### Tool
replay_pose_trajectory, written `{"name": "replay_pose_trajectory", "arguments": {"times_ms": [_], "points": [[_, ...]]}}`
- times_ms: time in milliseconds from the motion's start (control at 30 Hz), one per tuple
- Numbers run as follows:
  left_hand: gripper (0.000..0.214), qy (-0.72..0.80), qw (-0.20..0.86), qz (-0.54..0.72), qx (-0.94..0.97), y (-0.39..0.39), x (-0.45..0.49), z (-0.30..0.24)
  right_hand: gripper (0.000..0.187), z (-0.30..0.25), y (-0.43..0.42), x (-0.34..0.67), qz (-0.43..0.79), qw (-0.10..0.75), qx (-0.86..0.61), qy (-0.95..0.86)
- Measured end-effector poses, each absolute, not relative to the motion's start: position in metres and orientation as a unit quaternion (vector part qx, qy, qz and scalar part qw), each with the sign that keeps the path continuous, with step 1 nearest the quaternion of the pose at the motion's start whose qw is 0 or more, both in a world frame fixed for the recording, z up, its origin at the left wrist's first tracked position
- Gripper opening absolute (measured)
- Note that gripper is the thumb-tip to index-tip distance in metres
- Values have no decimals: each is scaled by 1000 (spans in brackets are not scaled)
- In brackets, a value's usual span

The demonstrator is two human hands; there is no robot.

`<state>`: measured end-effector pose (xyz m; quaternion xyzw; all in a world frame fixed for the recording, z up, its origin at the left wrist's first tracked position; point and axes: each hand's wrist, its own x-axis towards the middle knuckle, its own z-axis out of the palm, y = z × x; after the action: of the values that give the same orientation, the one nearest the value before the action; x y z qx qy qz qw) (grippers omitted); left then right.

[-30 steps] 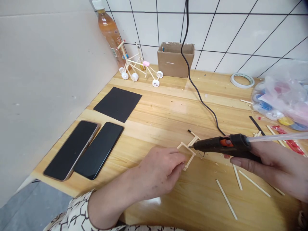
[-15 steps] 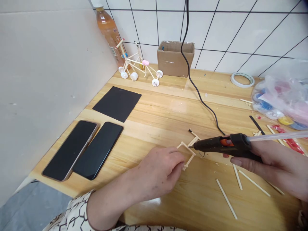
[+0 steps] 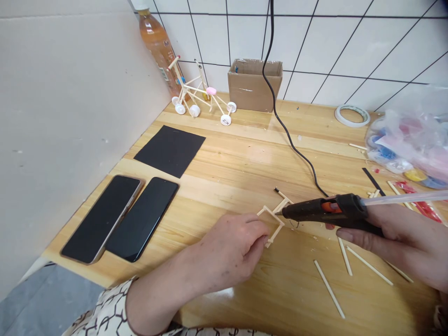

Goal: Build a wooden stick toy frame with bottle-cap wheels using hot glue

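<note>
My left hand (image 3: pixel 241 247) is closed on the near side of a small frame of thin wooden sticks (image 3: pixel 276 231), its fingers hiding part of it. My right hand (image 3: pixel 395 247) grips a black hot glue gun (image 3: pixel 322 210) with an orange part and a clear glue stick (image 3: pixel 402 197) running out of its back. The gun's nozzle points left and meets the frame, or hovers very close to it, near a joint. Behind the nozzle, a stick piece with a black tip (image 3: pixel 281 193) extends from the frame.
Several loose sticks (image 3: pixel 329 289) lie near the right hand. Two phones (image 3: pixel 143 219) and a black sheet (image 3: pixel 170 150) are at left. At the back stand a bottle (image 3: pixel 159 49), a stick model with white wheels (image 3: pixel 194 93) and a cardboard box (image 3: pixel 254 88). A black cord (image 3: pixel 290 137) crosses the table.
Almost nothing differs. The glue gun and my right hand have shifted very slightly to the right; my left hand stays on the stick frame.
</note>
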<state>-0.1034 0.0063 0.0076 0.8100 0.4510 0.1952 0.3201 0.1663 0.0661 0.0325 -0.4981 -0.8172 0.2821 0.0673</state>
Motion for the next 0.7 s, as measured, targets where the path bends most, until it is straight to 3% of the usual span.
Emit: {"name": "replay_pose_trajectory", "arguments": {"times_ms": [100, 700], "points": [[19, 451, 323, 193, 809, 7, -103, 8, 33, 32, 69, 169, 302, 18, -463, -833], [20, 450, 322, 191, 811, 7, -104, 8, 36, 30, 69, 166, 309, 9, -459, -833]]}}
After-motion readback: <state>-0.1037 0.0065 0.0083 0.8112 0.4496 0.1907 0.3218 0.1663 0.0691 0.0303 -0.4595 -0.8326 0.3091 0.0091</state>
